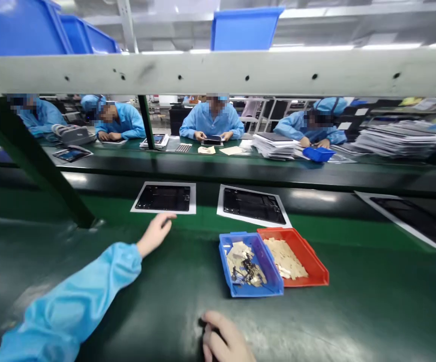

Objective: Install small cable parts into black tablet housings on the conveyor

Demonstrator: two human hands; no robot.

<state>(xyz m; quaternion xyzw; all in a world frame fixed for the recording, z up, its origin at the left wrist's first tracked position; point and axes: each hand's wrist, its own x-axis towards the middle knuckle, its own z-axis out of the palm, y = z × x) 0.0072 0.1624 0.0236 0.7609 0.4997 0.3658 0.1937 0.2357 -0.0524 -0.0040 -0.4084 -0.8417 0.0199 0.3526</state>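
Observation:
My left hand (155, 234) reaches forward over the green bench, its fingers stretched out and slightly apart. Just beyond its fingertips lies a flat black panel (163, 198) on a white sheet. At the bottom edge of the view, my right hand (226, 338) is closed, fingers curled low over the bench; whatever may be in it is hidden. Ahead of that hand, a blue bin (274, 281) contains small beige pieces and tangled black bits. Touching it on the right is a red bin (318, 266) with many beige pieces.
Two more black panels, one in the middle (254, 205) and one at the right (421, 217), lie on white sheets. A green post (40, 156) rises on the left beneath a white shelf beam (218, 74). Several people in blue work across the line, near paper stacks (395, 143).

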